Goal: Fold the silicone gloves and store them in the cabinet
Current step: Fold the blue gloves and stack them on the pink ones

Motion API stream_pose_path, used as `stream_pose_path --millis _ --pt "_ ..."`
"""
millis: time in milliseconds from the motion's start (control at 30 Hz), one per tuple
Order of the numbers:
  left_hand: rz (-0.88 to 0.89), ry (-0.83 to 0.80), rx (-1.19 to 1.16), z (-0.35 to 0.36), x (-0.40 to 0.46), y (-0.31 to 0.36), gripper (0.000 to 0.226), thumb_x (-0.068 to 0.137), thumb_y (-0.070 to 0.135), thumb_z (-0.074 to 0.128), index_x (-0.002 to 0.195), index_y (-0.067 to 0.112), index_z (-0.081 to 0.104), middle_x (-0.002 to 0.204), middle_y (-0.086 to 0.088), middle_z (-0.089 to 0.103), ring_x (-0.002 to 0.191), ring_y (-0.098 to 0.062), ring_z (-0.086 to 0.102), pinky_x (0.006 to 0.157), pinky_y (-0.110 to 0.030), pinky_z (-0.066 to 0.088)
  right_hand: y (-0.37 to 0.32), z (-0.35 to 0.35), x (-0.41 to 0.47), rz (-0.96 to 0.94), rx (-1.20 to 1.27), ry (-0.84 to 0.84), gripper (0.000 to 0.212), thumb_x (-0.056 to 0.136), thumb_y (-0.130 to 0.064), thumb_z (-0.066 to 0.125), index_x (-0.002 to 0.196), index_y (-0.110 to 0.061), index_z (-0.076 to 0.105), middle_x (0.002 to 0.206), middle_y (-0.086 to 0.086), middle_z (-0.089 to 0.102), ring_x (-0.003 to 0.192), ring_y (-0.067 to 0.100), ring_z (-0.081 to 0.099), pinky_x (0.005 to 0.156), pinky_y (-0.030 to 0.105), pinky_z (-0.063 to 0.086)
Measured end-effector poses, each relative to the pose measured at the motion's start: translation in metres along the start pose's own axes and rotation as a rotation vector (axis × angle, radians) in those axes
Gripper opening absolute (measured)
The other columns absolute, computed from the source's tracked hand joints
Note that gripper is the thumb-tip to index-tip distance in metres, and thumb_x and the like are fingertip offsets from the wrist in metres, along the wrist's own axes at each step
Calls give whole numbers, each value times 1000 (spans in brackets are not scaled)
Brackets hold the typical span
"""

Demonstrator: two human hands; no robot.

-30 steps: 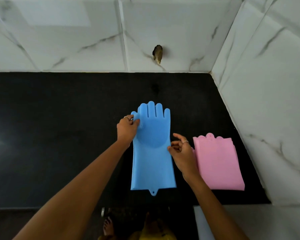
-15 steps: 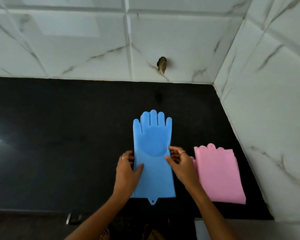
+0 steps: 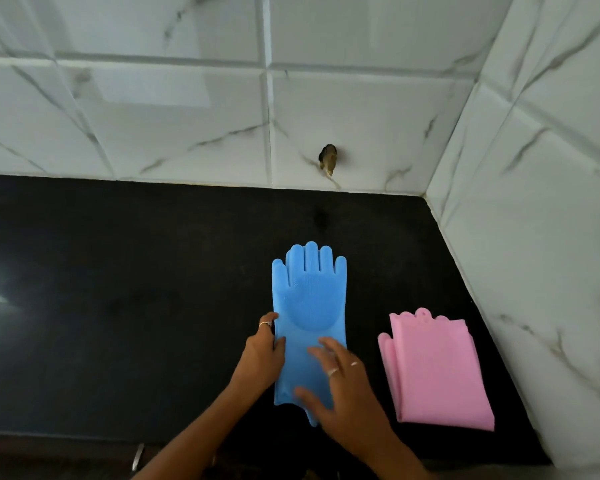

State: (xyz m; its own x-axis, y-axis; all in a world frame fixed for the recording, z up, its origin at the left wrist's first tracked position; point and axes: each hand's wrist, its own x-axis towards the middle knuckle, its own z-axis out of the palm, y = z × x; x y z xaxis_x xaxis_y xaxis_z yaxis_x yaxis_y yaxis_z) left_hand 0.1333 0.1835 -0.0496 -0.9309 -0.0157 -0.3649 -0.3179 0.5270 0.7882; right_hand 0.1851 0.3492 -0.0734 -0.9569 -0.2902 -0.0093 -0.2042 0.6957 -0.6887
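The blue glove was laid flat on the black countertop, its fingers pointed toward the marble-tiled wall and its cuff toward the counter's near edge. The left hand was set at the glove's left edge, the thumb lying on top of the silicone and the fingers curled at the rim — the edge seemed to be pinched, though the underside could not be seen. The right hand was rested on the glove's cuff end with its fingers spread and fairly straight, pressed flat and grasping nothing. To the right of the blue glove, apart from it, the pink glove was seen already folded — close to the side wall. A small dark hole was visible in the tiles beyond the blue glove's fingertips.
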Motion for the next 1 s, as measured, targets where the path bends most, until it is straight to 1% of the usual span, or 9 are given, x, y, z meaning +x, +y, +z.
stream_pose_path --millis 100,200,267,367,500,600,667,833,1000 --pt "-17 -5 -41 0 1 0 46 99 17 44 142 24 29 79 6 60 69 -3 61 48 -10 44 -8 2 -13 -139 -244 -103 73 81 -68 44 144 -38 23 151 -20 14 139 -1 9 116 27 5" --pt "-20 -35 -71 -3 2 -1 47 100 17 42 141 33 27 83 3 59 73 -5 59 56 -14 43 -10 -3 -15 -235 -376 88 55 64 -43 80 112 -21 68 119 -5 67 110 9 63 96 31 50" --pt "1 -62 -70 -6 1 -3 45 100 16 40 138 38 32 85 2 58 73 -6 57 56 -14 45 -10 -4 -16 -306 -318 223 21 71 -29 72 89 -19 75 92 -7 75 87 8 71 88 26 49" --pt "-25 -104 -151 -12 -1 -9 31 101 18 39 126 33 49 102 -1 59 84 -9 61 51 -15 51 -17 -13 -15 -299 -278 293 25 78 -27 51 79 -19 74 78 -10 73 74 5 67 82 24 50" --pt "-46 -113 -213 -25 0 -16 21 99 33 43 113 32 59 108 1 59 92 -10 61 55 -12 49 -38 -27 -14 -289 -227 179 29 61 -8 67 85 -22 74 79 -12 73 75 3 59 74 19 53" --pt "-47 -114 -222 -34 4 -22 25 99 36 42 101 27 66 105 0 61 86 -12 60 71 -22 48 -55 -43 -6 -164 -131 10 30 87 -19 57 113 -30 67 110 -14 70 100 2 61 90 5 40" --pt "-48 -97 -237 -36 5 -27 27 100 32 42 96 25 67 97 -2 64 79 -12 60 68 -22 48 -61 -53 7 -132 -77 -55 31 93 -30 53 124 -32 59 121 -16 64 108 -3 55 91 -4 28" --pt "-113 -110 -251 -38 1 -32 22 100 38 36 106 34 56 104 5 61 81 -10 66 56 -18 50 -80 -94 67 -50 -123 -132 26 91 -34 56 116 -26 61 106 -7 66 93 3 60 88 23 48" --pt "-72 -146 -73 -45 8 -25 27 100 44 31 114 32 51 101 3 61 62 -5 65 49 -15 46 -60 -123 148 -47 -109 -347 5 90 -20 60 88 -19 64 80 1 61 69 5 54 73 27 45"
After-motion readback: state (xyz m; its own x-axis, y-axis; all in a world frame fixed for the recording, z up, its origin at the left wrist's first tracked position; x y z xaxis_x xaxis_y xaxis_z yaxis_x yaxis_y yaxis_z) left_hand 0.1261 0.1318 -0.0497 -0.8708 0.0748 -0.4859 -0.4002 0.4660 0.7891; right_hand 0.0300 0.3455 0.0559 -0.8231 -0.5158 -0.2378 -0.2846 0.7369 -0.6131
